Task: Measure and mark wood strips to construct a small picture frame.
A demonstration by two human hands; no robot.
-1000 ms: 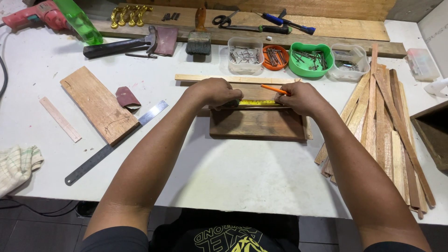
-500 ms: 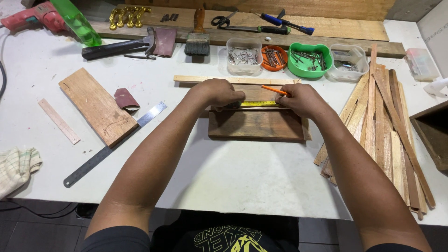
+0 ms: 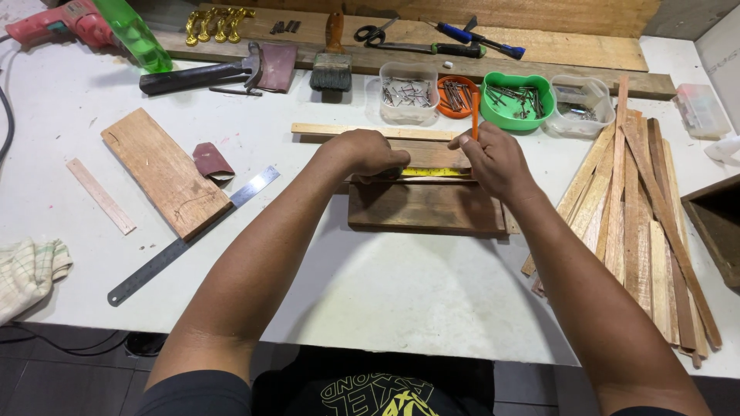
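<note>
The dark board (image 3: 425,206) lies flat near the middle of the white surface (image 3: 401,293), with a paler thin strip (image 3: 432,154) resting on its far part and another long pale strip (image 3: 339,129) just beyond. A yellow tape measure (image 3: 433,172) is stretched along the thin strip. The left hand (image 3: 368,152) is clenched down over the tape's left end, pinning it to the wood. The right hand (image 3: 493,160) grasps an orange pencil (image 3: 475,115), held upright with its lower end hidden behind the fingers, at the tape's right end.

Toward the right edge a loose pile of slats (image 3: 640,208) fans out, touching the board's right corner. Toward the left edge lie a lighter plank (image 3: 163,171) and a steel ruler (image 3: 189,237).

The tape is held only by pressure at one end, so it could slide or bow if the left hand eases, throwing the mark off. The thin strip could also shift on the board under a sideways push of the pencil.
</note>
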